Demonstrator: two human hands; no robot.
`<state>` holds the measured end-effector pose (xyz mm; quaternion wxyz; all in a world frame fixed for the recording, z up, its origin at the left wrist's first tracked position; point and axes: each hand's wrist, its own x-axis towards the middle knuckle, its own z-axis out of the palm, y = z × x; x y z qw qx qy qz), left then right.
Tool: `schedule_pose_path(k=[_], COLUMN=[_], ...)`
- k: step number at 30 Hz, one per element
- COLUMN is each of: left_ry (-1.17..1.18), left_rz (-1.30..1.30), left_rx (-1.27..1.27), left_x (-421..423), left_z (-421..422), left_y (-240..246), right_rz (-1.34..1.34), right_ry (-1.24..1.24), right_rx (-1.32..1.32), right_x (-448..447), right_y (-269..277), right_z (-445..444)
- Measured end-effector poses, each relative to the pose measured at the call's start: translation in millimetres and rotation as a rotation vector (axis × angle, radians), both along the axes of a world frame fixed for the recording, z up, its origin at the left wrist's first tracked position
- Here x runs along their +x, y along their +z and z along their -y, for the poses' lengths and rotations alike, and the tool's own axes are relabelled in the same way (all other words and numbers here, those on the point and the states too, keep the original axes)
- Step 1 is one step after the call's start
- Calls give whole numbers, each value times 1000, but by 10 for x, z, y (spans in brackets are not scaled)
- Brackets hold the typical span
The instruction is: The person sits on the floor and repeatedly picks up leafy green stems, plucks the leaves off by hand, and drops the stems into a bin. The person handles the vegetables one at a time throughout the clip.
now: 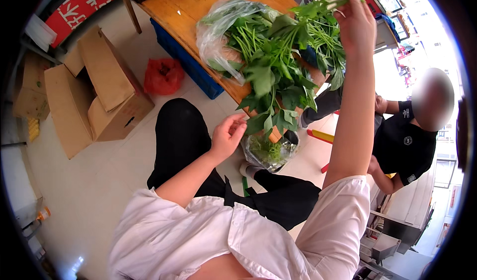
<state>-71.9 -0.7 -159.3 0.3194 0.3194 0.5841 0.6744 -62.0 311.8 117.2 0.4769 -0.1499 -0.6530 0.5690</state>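
Observation:
My right hand (356, 28), raised at the far right of the wooden table (169, 9), pinches a few long green stalks (331, 0) between thumb and fingers. Those stalks trail leftwards over a heap of leafy greens (275, 60) with lobed leaves. Part of the heap lies in a clear plastic bag (220, 26). My left hand (228, 137) is just off the table's near corner, fingers loosely curled and nothing visible in it. Its fingertips are close to leaves (259, 123) hanging over that corner; whether they touch is unclear.
Below the corner stands a lined bin (275, 155) with green trimmings. A blue crate (182, 56) sits under the table. On the floor are a red plastic bag (163, 79) and an open cardboard box (108, 93). A person in black (398, 145) sits at the right.

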Motion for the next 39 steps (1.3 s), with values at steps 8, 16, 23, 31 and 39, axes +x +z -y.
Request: schedule_pose_path(k=[8,16,23,31,39], left_ry=[72,232,-734,-835,-598], left_rz=[-92,-700,169,584,158], left_rx=[293,211,206,-254,-265], left_x=[-160,-210,602,817,831], left_z=[-173,-650,-403,-113,-46], left_y=[391,825,1208,779,634], right_rz=[-354,-270,277,237,205], right_ry=[-191,-220,34,-119,-120], right_rx=[289,30,-364,-585,-630], right_x=[580,1695,2029,2325,2441], right_y=[97,-109,-1097,-1972,-1931], right_z=[690,1027,1833,2150,2392])
